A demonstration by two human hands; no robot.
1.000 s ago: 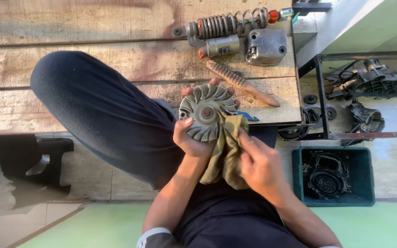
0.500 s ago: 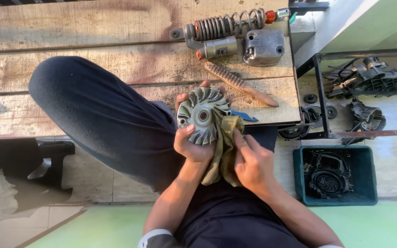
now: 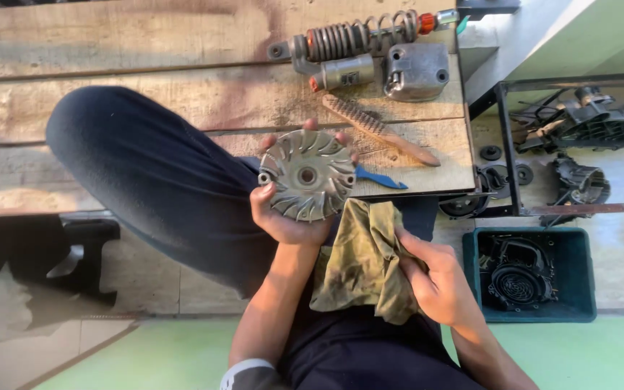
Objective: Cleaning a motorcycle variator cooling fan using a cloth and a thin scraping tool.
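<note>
My left hand (image 3: 283, 217) holds a round grey metal disc with curved fan fins (image 3: 307, 175) upright, fingers wrapped round its rim, finned face toward me. My right hand (image 3: 435, 278) grips a crumpled olive-green rag (image 3: 359, 263) just below and right of the disc; the rag hangs apart from the disc. Both hands are over my lap, above my dark trouser leg (image 3: 153, 173).
On the wooden plank bench (image 3: 110, 108) lie a coil-spring shock absorber (image 3: 359, 35), a grey metal cover (image 3: 417, 70), a wire brush (image 3: 377, 130) and a blue tool (image 3: 377, 177). A dark green crate (image 3: 532, 274) with engine parts sits at right, beside a metal rack (image 3: 579, 137) of parts.
My right hand has drawn the rag down and right, off the disc. My left hand has turned the disc so its finned face shows fully.
</note>
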